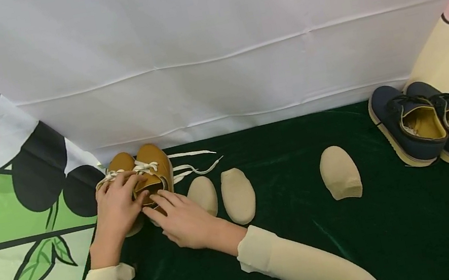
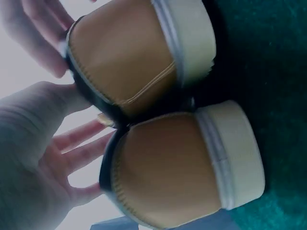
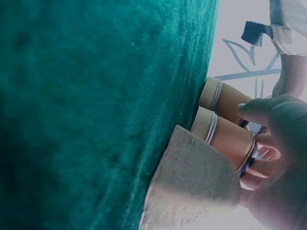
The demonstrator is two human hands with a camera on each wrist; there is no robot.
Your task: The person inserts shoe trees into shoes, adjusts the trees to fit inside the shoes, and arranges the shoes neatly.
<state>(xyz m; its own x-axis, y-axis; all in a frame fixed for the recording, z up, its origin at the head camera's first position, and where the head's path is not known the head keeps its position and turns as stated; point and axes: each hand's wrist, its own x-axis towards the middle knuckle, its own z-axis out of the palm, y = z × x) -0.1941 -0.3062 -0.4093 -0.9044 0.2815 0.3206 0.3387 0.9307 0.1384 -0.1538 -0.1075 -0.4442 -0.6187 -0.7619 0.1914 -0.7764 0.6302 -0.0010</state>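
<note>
A pair of tan lace-up shoes stands at the left, a left shoe (image 1: 120, 162) and a right shoe (image 1: 155, 158), toes toward the white backdrop. My left hand (image 1: 120, 203) reaches over the pair, its thumb and fingers gripping the right shoe near its laces and collar. From the right, my right hand (image 1: 186, 219) holds the same shoe's heel collar, with fingertips at the opening (image 3: 252, 163). The left wrist view shows both tan heels (image 2: 168, 167) and pale soles (image 2: 242, 153). White laces (image 1: 195, 167) trail right on the cloth. The hands partly hide the left shoe.
Beige moulded shoe inserts lie on the green cloth (image 1: 297, 247): two (image 1: 203, 194) (image 1: 239, 196) beside the tan pair and one (image 1: 340, 172) farther right. Another pale edge (image 1: 135, 226) shows behind the heels. A navy shoe pair (image 1: 411, 122) stands far right, near the printed side panel.
</note>
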